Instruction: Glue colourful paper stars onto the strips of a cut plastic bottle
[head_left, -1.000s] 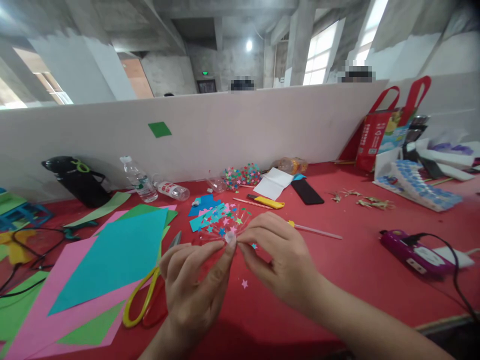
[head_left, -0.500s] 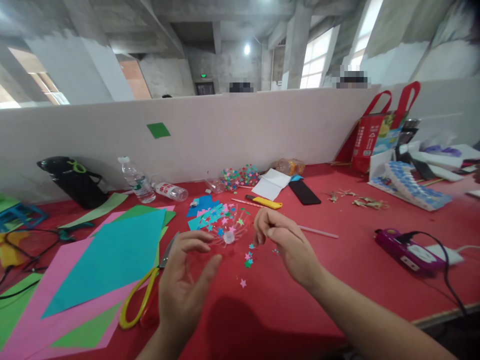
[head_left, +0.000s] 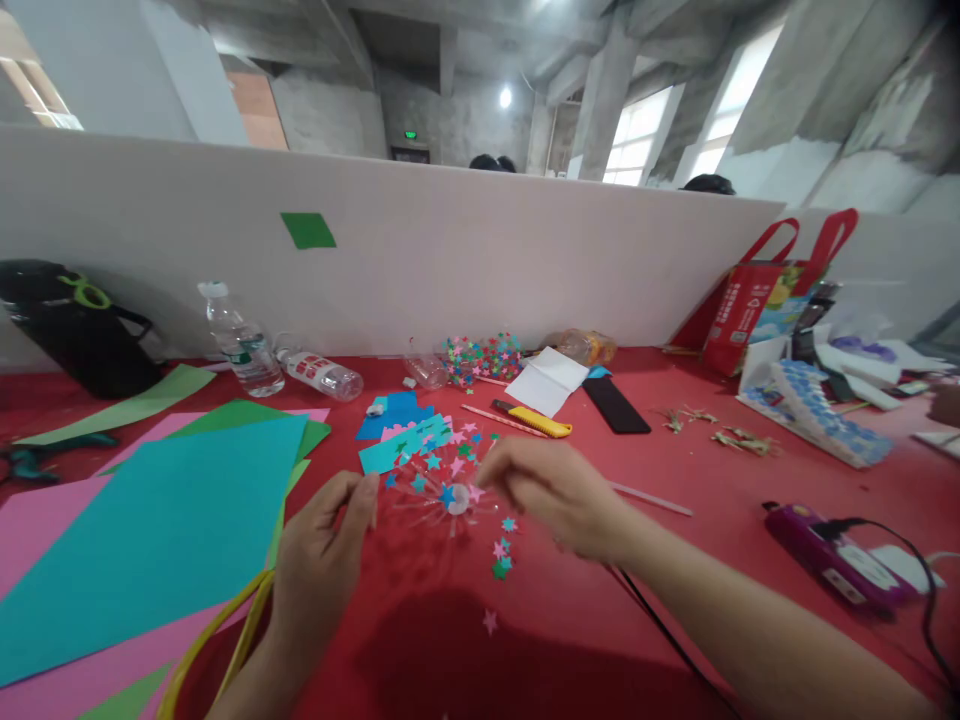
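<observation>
A clear plastic piece [head_left: 457, 500], cut into thin splayed strips around a whitish centre, lies on the red table with colored paper stars on it. My left hand [head_left: 326, 545] is at its left, thumb and fingertips pressed together; whatever they pinch is too small to make out. Over the piece's right side, my right hand [head_left: 559, 495] is bent down with curled fingers, close to a pink star [head_left: 475, 494]; its fingertips are partly hidden. Loose paper stars [head_left: 501, 568] lie in front of the piece, with blue paper pieces [head_left: 397, 412] behind it.
Yellow-handled scissors [head_left: 251, 600] and large colored sheets [head_left: 172, 510] are at left. Behind stand or lie bottles [head_left: 247, 350], a star-filled clear container [head_left: 484, 358], a yellow utility knife [head_left: 544, 420] and a black phone [head_left: 616, 405]. A purple power strip [head_left: 832, 560] sits right.
My left hand has gone from open, thumb apart, to fingertips pressed together, and sits further left. My right hand has moved left over the plastic piece. The camera view has shifted.
</observation>
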